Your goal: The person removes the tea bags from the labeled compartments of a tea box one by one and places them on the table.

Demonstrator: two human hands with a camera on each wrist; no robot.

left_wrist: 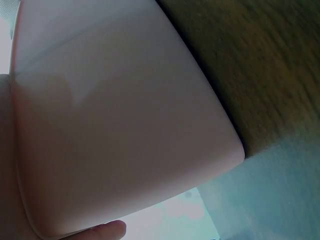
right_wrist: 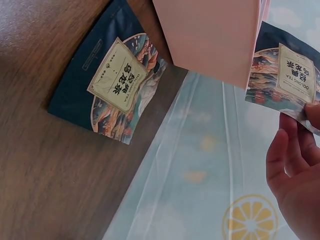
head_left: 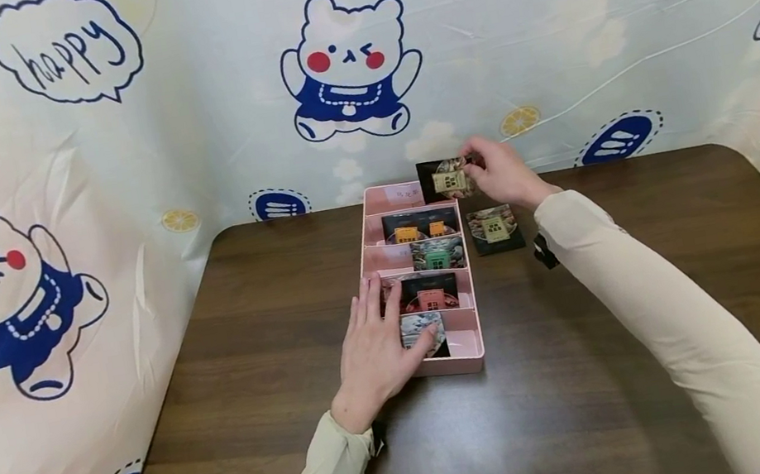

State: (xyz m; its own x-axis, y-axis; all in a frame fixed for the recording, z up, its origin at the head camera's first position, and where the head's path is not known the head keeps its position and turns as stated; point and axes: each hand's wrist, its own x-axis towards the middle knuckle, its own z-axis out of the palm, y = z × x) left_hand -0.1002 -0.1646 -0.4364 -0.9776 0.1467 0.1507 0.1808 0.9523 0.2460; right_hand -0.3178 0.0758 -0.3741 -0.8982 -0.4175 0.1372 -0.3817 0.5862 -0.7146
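My right hand (head_left: 501, 173) pinches the edge of a dark oolong tea packet (right_wrist: 282, 75) with a cream label, over the far compartment of a pink divided box (head_left: 450, 365). A similar oolong tea packet (head_left: 496, 231) lies flat on the table beside the box, below that hand. My left hand (head_left: 376, 347) rests across the box's near left side, fingers extended and spread, thumb over the nearest compartment. In the left wrist view the box's pink wall (left_wrist: 130, 125) fills most of the picture, with one fingertip (left_wrist: 112, 230) at its lower edge.
Other packets stand in the box: orange-labelled (head_left: 415, 221), green-labelled (head_left: 437, 255), red-labelled (head_left: 431, 295) and a pale blue one (head_left: 420, 331) partly under the left hand. The brown wooden table (head_left: 251, 325) meets a patterned cloth backdrop (head_left: 219, 130) behind the box.
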